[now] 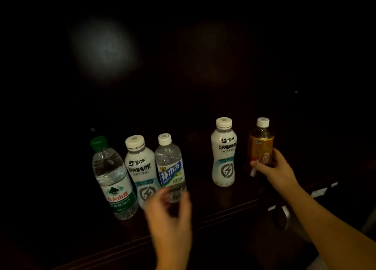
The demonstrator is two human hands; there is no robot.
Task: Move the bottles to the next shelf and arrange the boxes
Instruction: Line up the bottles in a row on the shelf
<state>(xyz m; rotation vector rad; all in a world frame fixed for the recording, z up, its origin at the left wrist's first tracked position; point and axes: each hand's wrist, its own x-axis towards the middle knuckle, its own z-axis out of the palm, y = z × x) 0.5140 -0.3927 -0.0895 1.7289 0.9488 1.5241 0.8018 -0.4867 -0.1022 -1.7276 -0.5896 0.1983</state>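
Several bottles stand upright on a dark wooden shelf point(219, 204). From the left: a green-capped water bottle point(114, 180), a white drink bottle point(140, 168), a clear blue-labelled bottle point(169, 166), a second white bottle point(223, 153) and an amber tea bottle point(260, 143). My right hand point(272, 168) is wrapped around the lower part of the tea bottle. My left hand point(171, 214) is blurred, fingers apart, just in front of the base of the blue-labelled bottle, holding nothing that I can see. No boxes are visible.
The shelf's back panel is very dark, with a pale light patch point(101, 45) at the upper left. A gap lies between the blue-labelled bottle and the second white bottle. The shelf's front edge point(234, 212) runs diagonally; a metal fitting point(284, 212) shows below right.
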